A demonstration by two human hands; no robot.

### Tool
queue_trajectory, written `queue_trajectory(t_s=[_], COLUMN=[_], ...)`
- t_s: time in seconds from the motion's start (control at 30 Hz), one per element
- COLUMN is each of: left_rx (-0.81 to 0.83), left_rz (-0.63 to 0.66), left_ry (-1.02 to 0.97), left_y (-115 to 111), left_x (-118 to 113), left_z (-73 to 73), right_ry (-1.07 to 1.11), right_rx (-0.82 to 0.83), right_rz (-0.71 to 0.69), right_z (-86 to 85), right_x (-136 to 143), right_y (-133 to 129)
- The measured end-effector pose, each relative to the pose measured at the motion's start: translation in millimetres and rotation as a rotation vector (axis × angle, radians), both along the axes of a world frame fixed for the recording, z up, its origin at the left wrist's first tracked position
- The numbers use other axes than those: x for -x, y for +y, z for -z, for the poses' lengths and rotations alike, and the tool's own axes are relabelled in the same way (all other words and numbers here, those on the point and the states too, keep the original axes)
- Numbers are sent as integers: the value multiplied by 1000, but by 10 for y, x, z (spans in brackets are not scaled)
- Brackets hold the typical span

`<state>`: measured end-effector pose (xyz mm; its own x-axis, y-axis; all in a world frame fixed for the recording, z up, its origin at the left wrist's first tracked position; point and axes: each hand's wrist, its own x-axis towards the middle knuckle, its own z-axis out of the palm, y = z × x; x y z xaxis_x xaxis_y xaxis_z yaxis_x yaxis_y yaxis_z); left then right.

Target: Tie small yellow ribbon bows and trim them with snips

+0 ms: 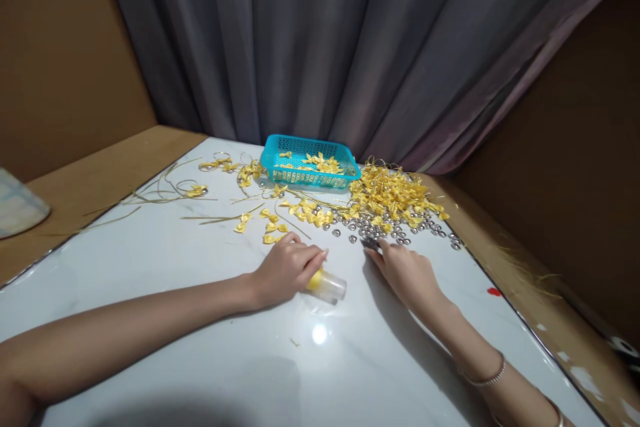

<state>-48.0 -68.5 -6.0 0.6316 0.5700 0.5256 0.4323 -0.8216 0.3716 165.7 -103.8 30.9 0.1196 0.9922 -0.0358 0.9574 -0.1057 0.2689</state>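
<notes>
My left hand [290, 268] is closed around a small bottle [327, 285] with a clear end and a yellow part, lying low over the white table. To the right, my right hand [404, 270] pinches a dark tool [371, 243] beside scattered silver rings [353, 239]. Just beyond my left hand lie several yellow bows [273, 227]. A large pile of yellow bows [390, 193] sits behind the rings. The turquoise basket [314, 179] at the back holds more yellow bows.
Thin gold wires [220, 217] and a few bows lie at the left back. A red piece [494, 291] is near the right edge. Grey curtains [300, 47] hang behind the table, with brown panels at both sides. A pale patterned object [20, 203] stands far left.
</notes>
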Motion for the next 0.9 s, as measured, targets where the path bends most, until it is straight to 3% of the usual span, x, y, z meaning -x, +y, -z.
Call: queue_trajectory(t_s=[0.13,0.27,0.37,0.5,0.73,0.9], left_rx=[76,97,61,-65,-198,-127], left_rz=[-42,-61,-53,-55,-57,-87], left_ry=[-21,-10,19,75,126,57], left_y=[-13,-19,-15,3,19,15], left_x=[4,9,15,24,22,14], left_z=[-16,-19,-18,-1,66,35], right_ry=[2,20,313,744,1028,1122], right_rx=[-19,-178,-177,42,324,299], right_rz=[-43,-166,-393,-597,-572,-492], right_z=[122,81,-32,-174,-122,-162], right_x=[-64,-21,104,333,457,341], right_y=[-58,-33,2,52,210,260])
